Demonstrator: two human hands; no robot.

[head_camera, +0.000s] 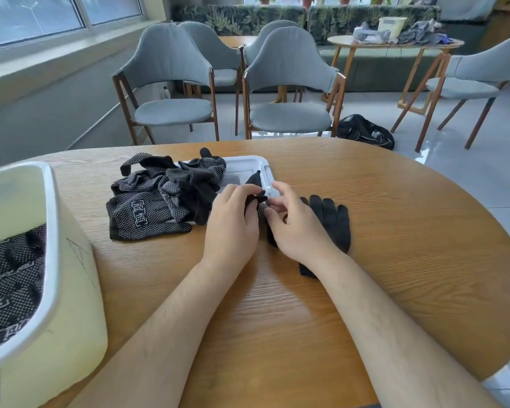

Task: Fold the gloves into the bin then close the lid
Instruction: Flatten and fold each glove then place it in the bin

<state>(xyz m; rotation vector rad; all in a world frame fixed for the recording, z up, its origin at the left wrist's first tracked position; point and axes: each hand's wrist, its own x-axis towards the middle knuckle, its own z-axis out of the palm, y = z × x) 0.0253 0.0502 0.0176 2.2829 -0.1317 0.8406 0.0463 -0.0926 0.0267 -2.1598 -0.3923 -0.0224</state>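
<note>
At the oval wooden table (pixel 395 231), I worked a black knit glove with white grip dots (pixel 262 212) just in front of the flat white plastic lid (pixel 248 166), which lay upturned on the tabletop. My left hand (pixel 233 222) had its fingers curled over the glove's dark edge and pinched it. My right hand (pixel 295 228) met it from the other side, thumb and forefinger nipping the dotted fabric. One glove finger stood up over the lid's near rim.

A second plain black glove (pixel 333 219) lay flat under my right hand, just right of the lid, its fingers pointing away from me. Whether it was paired with the held one could not be made out.

A loose heap of dotted black gloves (pixel 159 198) sprawled across the lid's left half and spilled onto the wood. Well left of the lid stood the pale yellow plastic bin with a white rim (pixel 50 219), open, with gloves already inside.

The fold looked barely started and the job roughly midway. The next move called for doubling the glove over flat, carrying it left to the bin, and, before any closing, clearing the heap off the lid.
</note>
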